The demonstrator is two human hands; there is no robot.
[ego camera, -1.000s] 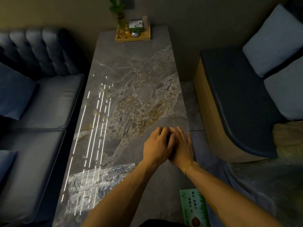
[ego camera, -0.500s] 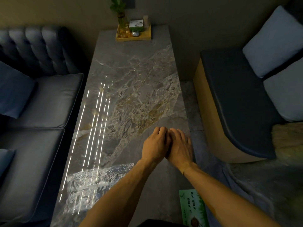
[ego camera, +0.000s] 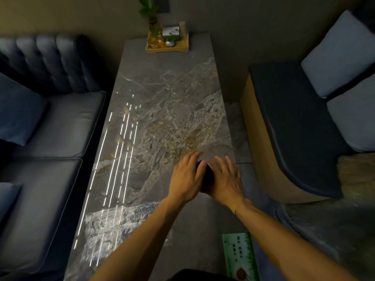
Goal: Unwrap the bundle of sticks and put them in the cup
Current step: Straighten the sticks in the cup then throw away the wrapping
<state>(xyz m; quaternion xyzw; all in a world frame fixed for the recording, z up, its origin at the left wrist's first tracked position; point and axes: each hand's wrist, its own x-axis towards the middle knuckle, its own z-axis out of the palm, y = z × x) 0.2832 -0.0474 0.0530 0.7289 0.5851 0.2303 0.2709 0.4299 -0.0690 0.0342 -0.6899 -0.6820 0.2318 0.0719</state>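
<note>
My left hand (ego camera: pixel 187 176) and my right hand (ego camera: pixel 226 179) meet over the marble table (ego camera: pixel 162 102) near its right edge. Between them shows a small dark object (ego camera: pixel 206 175); the hands cover most of it and I cannot tell what it is. The left fingers curl around its left side. The right hand lies against its right side with fingers stretched and spread. A faint translucent blur (ego camera: pixel 209 154) sits just beyond the fingertips.
A wooden tray (ego camera: pixel 178 48) with a plant in a glass vase (ego camera: pixel 155 33) stands at the table's far end. Crinkled clear plastic (ego camera: pixel 121 220) lies near left, a green printed packet (ego camera: pixel 240 256) near right. A dark sofa (ego camera: pixel 50 122) flanks the left, a cushioned bench (ego camera: pixel 294 122) the right.
The hands were pressed tight together; now they have parted slightly and the right fingers have spread, which exposes the dark object between them.
</note>
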